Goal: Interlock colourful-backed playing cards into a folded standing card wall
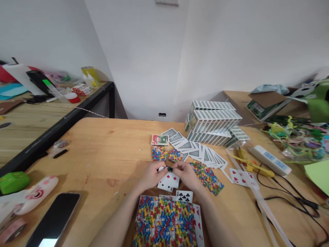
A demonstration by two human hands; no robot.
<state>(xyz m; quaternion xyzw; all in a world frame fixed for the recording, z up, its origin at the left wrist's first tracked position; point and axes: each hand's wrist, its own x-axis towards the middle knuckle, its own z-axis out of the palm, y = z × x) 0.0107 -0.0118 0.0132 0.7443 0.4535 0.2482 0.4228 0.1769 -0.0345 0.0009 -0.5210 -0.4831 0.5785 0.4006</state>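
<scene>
"Where are the diamond cards (168,181)?"
"Mid-table, between the left hand (151,175) and the right hand (185,173), with a small dark thing (169,168) at their top edge."
"And the grip?"
"Fingers of both hands curl in at that edge; I can't tell whether either is closed on anything."
"Around them?"
"Nearer the person, a ten of clubs (184,196) and a multicoloured patterned panel (166,221). Beyond, spread grey-backed cards (209,156), then stacked striped boxes (216,120). A phone (55,219) lies well to the left."
</scene>
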